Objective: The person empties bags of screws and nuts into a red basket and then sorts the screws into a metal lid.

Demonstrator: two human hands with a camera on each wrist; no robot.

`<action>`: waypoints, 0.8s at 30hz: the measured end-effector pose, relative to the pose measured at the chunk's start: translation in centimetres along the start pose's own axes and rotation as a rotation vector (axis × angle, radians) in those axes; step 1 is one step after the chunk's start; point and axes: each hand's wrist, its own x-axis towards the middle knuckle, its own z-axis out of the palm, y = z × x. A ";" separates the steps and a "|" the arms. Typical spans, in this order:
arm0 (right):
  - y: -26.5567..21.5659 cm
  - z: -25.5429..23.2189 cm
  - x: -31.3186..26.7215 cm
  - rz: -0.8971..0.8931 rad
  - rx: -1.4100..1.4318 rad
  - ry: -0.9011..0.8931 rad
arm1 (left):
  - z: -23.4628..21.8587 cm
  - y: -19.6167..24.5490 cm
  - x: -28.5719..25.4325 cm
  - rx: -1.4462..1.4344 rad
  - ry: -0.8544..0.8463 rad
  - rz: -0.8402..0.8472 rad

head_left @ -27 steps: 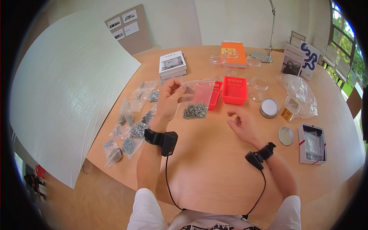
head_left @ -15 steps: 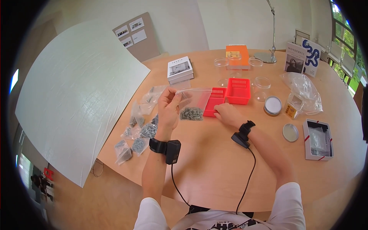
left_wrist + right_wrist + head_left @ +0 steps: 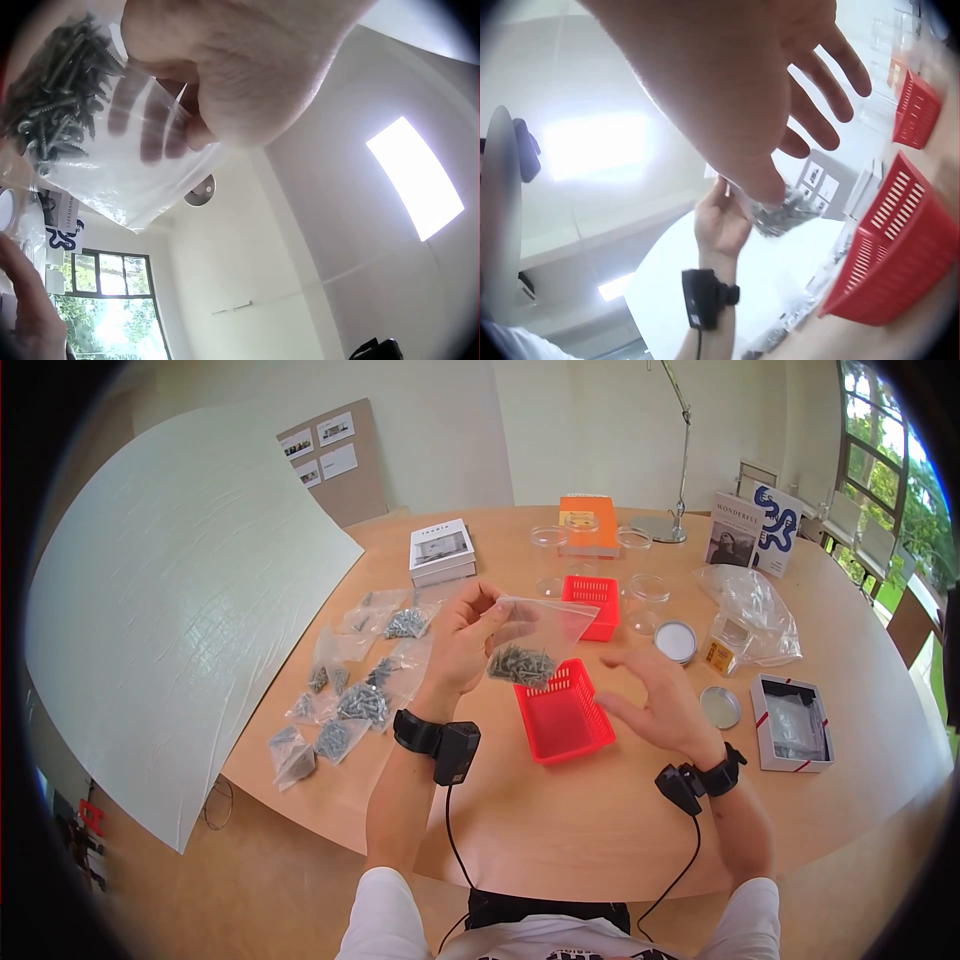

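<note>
My left hand (image 3: 465, 645) pinches the top edge of a clear zip bag (image 3: 560, 618), which hangs with a heap of dark screws (image 3: 522, 666) at its bottom. In the left wrist view the screws (image 3: 60, 90) show through the plastic, with fingers behind it. Below the bag a red basket (image 3: 565, 725) stands on the table, its far edge overlapped by the bag. To the right of this basket, my right hand (image 3: 660, 700) is spread and holds nothing. The right wrist view shows its fingers (image 3: 821, 90) apart, above the red basket (image 3: 900, 247).
A second red basket (image 3: 600, 622) stands farther back, near clear jars (image 3: 640, 592). Several bags of hardware (image 3: 360, 705) lie on the left. At right are an open tin (image 3: 675, 642), a lid (image 3: 720, 707), a white box (image 3: 793, 760) and a crumpled plastic bag (image 3: 755, 615).
The right hand reached the nearer red basket, which has come toward the body; the hand has since let go and moved off to the right. The left hand still holds the screw bag.
</note>
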 end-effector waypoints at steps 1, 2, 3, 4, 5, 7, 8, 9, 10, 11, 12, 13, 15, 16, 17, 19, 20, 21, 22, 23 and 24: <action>0.1 -0.7 1.5 0.004 0.052 0.080 | 0.3 -0.3 0.4 -0.003 -0.023 -0.008; 0.2 -1.1 2.7 0.006 0.106 0.161 | 0.6 -0.6 0.6 -0.015 -0.036 -0.034; 0.3 -1.1 3.7 0.014 0.135 0.169 | 0.9 -0.8 1.0 -0.023 -0.051 -0.056; 0.4 -1.0 4.8 0.022 0.166 0.175 | 0.9 -1.0 1.4 -0.031 -0.064 -0.080; 0.6 -0.9 5.6 0.033 0.198 0.176 | 0.3 -1.5 1.7 0.016 -0.111 -0.101; 1.7 0.1 6.2 0.079 0.231 0.090 | -0.9 -2.0 2.7 0.113 -0.202 -0.136; 2.2 0.7 6.4 0.101 0.248 0.042 | -1.1 -1.7 2.8 0.263 -0.230 -0.118; 2.6 1.3 6.3 0.121 0.270 0.041 | -1.1 -1.3 3.0 0.402 -0.269 -0.095; 3.0 2.0 6.3 0.145 0.291 0.036 | -1.2 -0.8 3.0 0.537 -0.306 -0.076; 3.4 2.5 6.4 0.173 0.313 0.028 | -0.9 -0.4 3.1 0.669 -0.341 -0.060; 3.6 3.0 6.7 0.151 0.302 0.001 | -0.3 0.3 2.9 0.777 -0.357 -0.044; 4.0 3.6 6.7 0.148 0.292 -0.025 | 0.5 1.2 2.7 0.883 -0.374 -0.032; 5.1 4.7 6.9 0.133 0.269 -0.080 | 0.5 0.9 3.1 1.059 -0.432 -0.004; 5.6 5.0 7.0 0.165 0.267 -0.124 | 0.4 0.2 3.2 1.125 -0.475 0.006; 6.1 5.0 7.1 0.198 0.263 -0.168 | 0.3 -0.6 3.5 1.189 -0.519 0.017; 6.7 5.1 7.1 0.235 0.278 -0.217 | 0.1 -1.8 4.4 1.227 -0.518 -0.082; 6.7 5.0 7.1 0.238 0.296 -0.217 | 0.1 -2.3 4.8 1.244 -0.521 -0.132; 6.7 4.9 7.2 0.241 0.314 -0.216 | 0.1 -2.7 5.0 1.253 -0.525 -0.132; 6.5 4.5 7.2 0.261 0.338 -0.245 | 0.2 -2.9 4.9 1.262 -0.530 -0.133; 6.3 4.1 7.4 0.280 0.363 -0.271 | 0.4 -3.2 4.8 1.272 -0.536 -0.133; 6.3 4.1 7.5 0.298 0.389 -0.295 | 0.5 -3.3 4.8 1.260 -0.544 -0.130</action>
